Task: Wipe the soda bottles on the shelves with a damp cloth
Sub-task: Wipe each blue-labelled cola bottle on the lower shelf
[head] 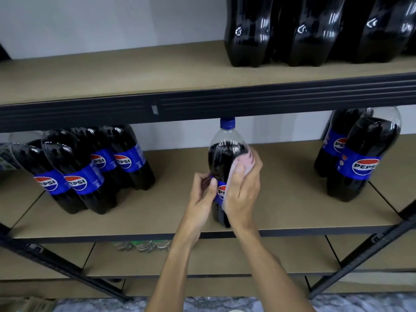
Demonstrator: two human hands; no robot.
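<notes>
Tan fibreboard forms the middle shelf [292, 206]. Near its front edge stands a dark cola bottle with a blue cap and blue label [221, 158], upright, with the cap just beneath the black metal beam [202, 104] of the shelf above. The left hand [201, 197] grips the bottle from the left at label height, fingers curled round it and thumb lying on the label. The right hand [244, 190] has its fingers curled over a pale pink cloth [245, 162] and presses it against the bottle's right side from shoulder to label; hand and cloth hide much of that side.

Well apart to the left on the same shelf is a tight cluster of like labelled cola bottles [74, 158]. To the right is a pair of the same bottles [364, 154], one behind the other. A row of large dark bottles [310, 37] stands on the upper shelf at the right, their tops out of frame. Black diagonal braces [67, 266] cross in front of the lower shelves on both sides. On the shelf below, beside the left forearm, lie some clear items with a touch of green [144, 245], too blurred to identify. Grey marbled floor [360, 304] shows at the bottom.
</notes>
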